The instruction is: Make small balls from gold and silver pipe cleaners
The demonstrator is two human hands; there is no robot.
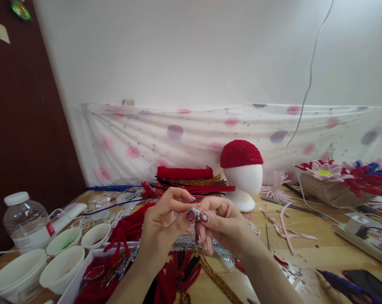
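At the centre of the frame the left hand (165, 219) and the right hand (218, 223) meet fingertip to fingertip, both pinching a small silver piece (195, 211) between thumbs and forefingers. The piece sits just above a strip of silver tinsel (191, 244) that runs under the hands across the wooden surface (324, 249).

Directly behind the hands, partly hidden by them, lies a stack of red, gold and black fuzzy wires (191, 181). Just right of it stands one white foam head (243, 179) wearing a red cap (241, 153). A thin white cord (305, 97) hangs down the wall at the upper right. At the right edge a tray (324, 190) carries red, blue and pink flowers; pink scraps (284, 223) lie near it.

At the lower left stand four white cups (62, 268); one of the two farther ones holds something green, the others' contents cannot be made out. One clear plastic bottle (26, 221) with a white cap stands behind them. A white tray (83, 274) at the bottom centre holds red wires and silver bits, and the forearms cover part of it. A blue tool (346, 287) lies at the lower right.
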